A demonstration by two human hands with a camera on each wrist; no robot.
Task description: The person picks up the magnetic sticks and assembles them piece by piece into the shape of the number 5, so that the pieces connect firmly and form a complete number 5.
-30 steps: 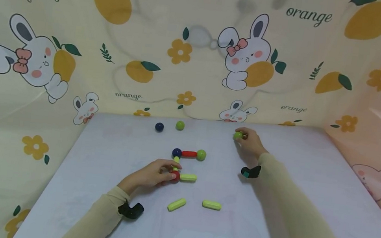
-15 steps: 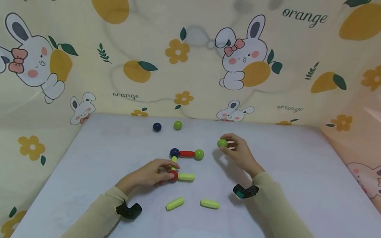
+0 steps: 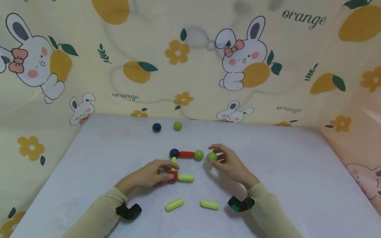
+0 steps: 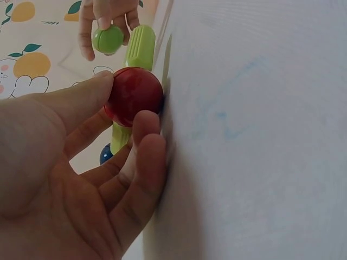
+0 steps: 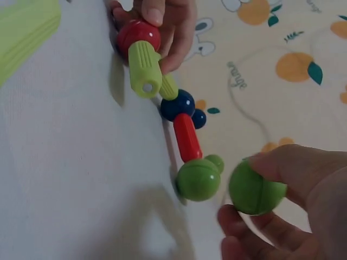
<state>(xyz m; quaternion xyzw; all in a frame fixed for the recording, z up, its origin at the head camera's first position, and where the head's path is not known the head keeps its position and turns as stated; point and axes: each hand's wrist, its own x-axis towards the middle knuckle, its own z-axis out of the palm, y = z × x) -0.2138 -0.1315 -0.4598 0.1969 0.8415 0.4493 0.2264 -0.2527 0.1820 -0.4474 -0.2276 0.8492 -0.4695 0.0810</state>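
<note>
My left hand (image 3: 149, 174) grips a red ball (image 4: 134, 96) between thumb and fingers. Two yellow-green rods join that ball: one rod (image 3: 186, 178) points right, the other (image 3: 173, 163) runs back to a dark blue ball (image 3: 174, 153). From the blue ball a red rod (image 3: 186, 154) leads to a green ball (image 3: 198, 155). My right hand (image 3: 232, 166) pinches a second green ball (image 5: 257, 187), just right of the joined green one; in the right wrist view a small gap separates them. The rightward rod's free end shows a small metallic dot in that view.
Two loose yellow-green rods lie nearer on the white table (image 3: 107, 156): a left rod (image 3: 174, 204) and a right rod (image 3: 209, 205). A loose dark blue ball (image 3: 156, 127) and another green ball (image 3: 177, 125) sit at the back. A patterned cloth (image 3: 196, 72) rises behind the table.
My right hand has carried its green ball left and nearer, from the table's back right to beside the joined green ball. My left hand stays on the red ball.
</note>
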